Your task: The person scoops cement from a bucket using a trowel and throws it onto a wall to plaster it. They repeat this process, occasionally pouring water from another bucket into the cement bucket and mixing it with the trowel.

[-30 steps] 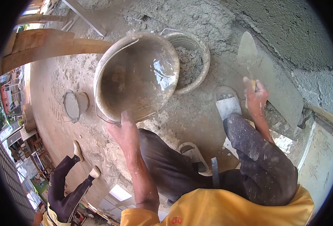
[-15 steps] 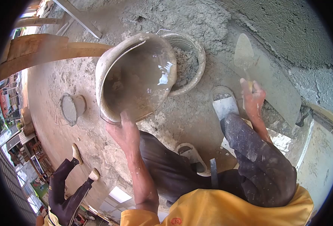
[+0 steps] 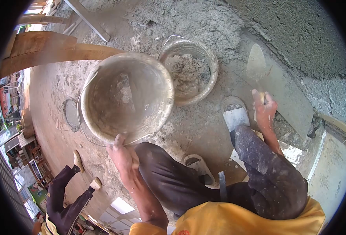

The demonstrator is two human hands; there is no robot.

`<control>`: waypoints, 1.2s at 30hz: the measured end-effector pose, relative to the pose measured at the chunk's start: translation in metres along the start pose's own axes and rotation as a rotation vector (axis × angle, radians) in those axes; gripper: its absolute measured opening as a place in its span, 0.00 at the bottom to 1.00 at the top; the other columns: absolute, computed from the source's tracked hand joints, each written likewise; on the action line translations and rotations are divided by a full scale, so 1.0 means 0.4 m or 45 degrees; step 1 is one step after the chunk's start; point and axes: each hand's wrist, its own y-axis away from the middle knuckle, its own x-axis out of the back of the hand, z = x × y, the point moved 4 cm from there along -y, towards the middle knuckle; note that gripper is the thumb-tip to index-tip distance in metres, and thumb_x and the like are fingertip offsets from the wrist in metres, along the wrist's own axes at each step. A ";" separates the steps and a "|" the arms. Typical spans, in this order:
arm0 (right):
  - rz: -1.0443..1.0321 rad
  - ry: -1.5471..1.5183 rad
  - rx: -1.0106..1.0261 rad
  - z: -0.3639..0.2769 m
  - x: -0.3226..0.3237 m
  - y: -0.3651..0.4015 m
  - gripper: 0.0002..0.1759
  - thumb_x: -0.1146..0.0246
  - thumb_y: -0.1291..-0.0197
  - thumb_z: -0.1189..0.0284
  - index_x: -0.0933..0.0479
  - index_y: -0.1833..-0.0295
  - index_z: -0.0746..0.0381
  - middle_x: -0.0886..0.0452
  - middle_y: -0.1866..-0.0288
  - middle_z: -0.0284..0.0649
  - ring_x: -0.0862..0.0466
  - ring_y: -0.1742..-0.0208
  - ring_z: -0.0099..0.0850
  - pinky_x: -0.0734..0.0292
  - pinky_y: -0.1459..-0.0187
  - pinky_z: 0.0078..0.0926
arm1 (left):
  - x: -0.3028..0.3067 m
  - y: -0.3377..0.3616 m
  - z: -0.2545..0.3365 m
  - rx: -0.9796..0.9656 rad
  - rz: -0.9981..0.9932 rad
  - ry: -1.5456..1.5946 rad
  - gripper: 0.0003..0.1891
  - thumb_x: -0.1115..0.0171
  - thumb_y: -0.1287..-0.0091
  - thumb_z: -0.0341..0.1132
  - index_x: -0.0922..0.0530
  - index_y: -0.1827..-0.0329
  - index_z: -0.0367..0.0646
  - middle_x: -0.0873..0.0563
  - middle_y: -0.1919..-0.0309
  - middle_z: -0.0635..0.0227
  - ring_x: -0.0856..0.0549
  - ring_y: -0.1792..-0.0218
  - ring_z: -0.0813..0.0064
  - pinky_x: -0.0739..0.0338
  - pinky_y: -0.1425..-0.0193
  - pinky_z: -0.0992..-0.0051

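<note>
My left hand (image 3: 122, 156) grips the near rim of a large, mortar-stained bucket (image 3: 166, 96), thumb over the edge. The bucket's mouth faces me; its inside looks wet, with a pale patch at the bottom. Just beyond its right side stands a second bucket (image 3: 214, 68) holding grey mortar (image 3: 188, 72). On my right, fingers wrap round the handle of a pointed trowel (image 3: 256, 62), its blade pointing away from me. That is my right hand (image 3: 265, 111), above a flat grey board (image 3: 284, 98).
A small bucket (image 3: 71, 113) stands to the left, partly hidden. Wooden beams (image 3: 43, 55) reach in from the upper left. Wet mortar (image 3: 204, 23) covers the ground ahead, beside a rough rendered surface (image 3: 310, 35). Another person's legs (image 3: 65, 196) show at the lower left.
The large bucket has swung left and tipped back from the mortar bucket, uncovering it. The pool of liquid seen inside is no longer visible. My right hand still holds the trowel.
</note>
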 end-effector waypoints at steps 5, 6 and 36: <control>0.014 0.066 -0.034 -0.004 0.006 -0.001 0.19 0.21 0.27 0.57 0.17 0.62 0.60 0.19 0.75 0.28 0.23 0.75 0.17 0.31 0.72 0.21 | 0.187 -0.062 -0.024 0.150 0.299 0.427 0.18 0.50 0.24 0.16 0.31 0.32 0.22 0.18 0.42 0.47 0.13 0.40 0.53 0.10 0.29 0.47; -0.007 0.040 -0.048 0.000 0.002 -0.001 0.19 0.22 0.27 0.57 0.17 0.61 0.60 0.19 0.75 0.29 0.23 0.76 0.17 0.31 0.72 0.21 | 0.232 -0.098 -0.041 0.140 0.336 0.485 0.16 0.51 0.22 0.17 0.30 0.35 0.22 0.18 0.40 0.45 0.13 0.39 0.52 0.11 0.28 0.48; -0.366 1.123 0.041 0.032 0.099 -0.136 0.34 0.31 0.29 0.50 0.14 0.35 0.71 0.09 0.42 0.63 0.10 0.38 0.60 0.17 0.35 0.53 | -0.387 -0.456 -0.222 0.061 -0.771 -0.700 0.37 0.36 0.15 0.53 0.26 0.20 0.26 0.13 0.34 0.52 0.13 0.36 0.64 0.19 0.29 0.65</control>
